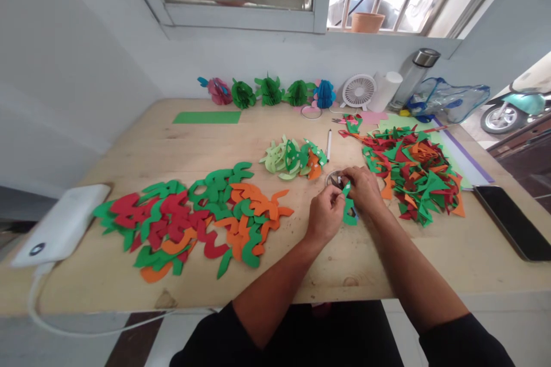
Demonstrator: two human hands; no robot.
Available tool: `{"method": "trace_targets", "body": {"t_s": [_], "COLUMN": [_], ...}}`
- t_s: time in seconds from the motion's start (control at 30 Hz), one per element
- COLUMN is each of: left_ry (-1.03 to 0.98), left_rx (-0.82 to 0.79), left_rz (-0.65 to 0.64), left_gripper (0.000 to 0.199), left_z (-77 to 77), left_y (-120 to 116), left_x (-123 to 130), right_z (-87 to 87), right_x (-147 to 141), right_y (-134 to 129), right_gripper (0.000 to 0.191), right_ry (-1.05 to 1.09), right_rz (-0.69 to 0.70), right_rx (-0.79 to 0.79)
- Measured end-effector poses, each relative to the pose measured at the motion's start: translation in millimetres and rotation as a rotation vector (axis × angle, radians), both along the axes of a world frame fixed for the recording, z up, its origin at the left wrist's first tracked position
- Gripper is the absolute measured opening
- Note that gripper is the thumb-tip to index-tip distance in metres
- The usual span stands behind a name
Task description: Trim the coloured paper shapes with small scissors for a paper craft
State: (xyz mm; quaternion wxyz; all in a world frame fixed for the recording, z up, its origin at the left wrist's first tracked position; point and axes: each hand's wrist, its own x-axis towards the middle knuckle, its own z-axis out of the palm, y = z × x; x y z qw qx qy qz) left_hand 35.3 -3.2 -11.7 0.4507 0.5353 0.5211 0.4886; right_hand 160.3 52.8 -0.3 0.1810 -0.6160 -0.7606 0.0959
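My left hand (326,212) is closed, its fingers pinching the edge of a green paper piece (350,215) near the middle of the table. Close beside it, my right hand (362,184) has its fingers pressed together at the top of the same piece, over a small round dark object (332,179) that is partly covered. Green, red and orange cut shapes (215,200) lie in a wide pile to the left. Behind my hands is a small group of light green, green and orange cutouts (289,157). A heap of paper scraps (417,169) lies to the right.
Folded paper figures (270,90) stand along the wall, beside a white fan (359,92) and a bottle (415,77). A pen (329,145) lies behind my hands. A phone (514,222) is at the right, a white power bank (62,223) at the left.
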Motion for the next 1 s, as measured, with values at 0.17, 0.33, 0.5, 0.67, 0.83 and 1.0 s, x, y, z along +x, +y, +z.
{"method": "trace_targets", "body": {"t_s": [0.17, 0.33, 0.5, 0.67, 0.83, 1.0], "left_ry": [-0.02, -0.031, -0.022, -0.034, 0.003, -0.039], "left_rx": [-0.022, -0.033, -0.033, -0.039, -0.031, -0.035], "left_rz": [-0.001, 0.006, 0.007, 0.002, 0.011, 0.002], "left_gripper": [0.009, 0.009, 0.009, 0.009, 0.008, 0.009], "left_z": [0.0, 1.0, -1.6, -1.9, -1.2, -1.0], "left_y": [0.7, 1.3, 1.1, 1.3, 1.9, 2.1], "left_x": [0.2, 0.6, 0.8, 0.8, 0.5, 0.7], "right_z": [4.7, 7.5, 5.6, 2.7, 0.7, 0.5], "right_x": [-1.1, -2.5, -3.5, -3.2, -1.2, 0.3], "right_y": [-2.4, -3.7, -2.5, -0.7, 0.9, 0.8], "right_gripper": [0.021, 0.019, 0.016, 0.013, 0.012, 0.013], "right_ry": [0.083, 0.118, 0.151, 0.132, 0.158, 0.332], "right_rz": [-0.043, -0.064, -0.095, -0.079, -0.038, -0.059], "right_rx": [-0.018, -0.024, -0.021, -0.018, -0.043, -0.072]}}
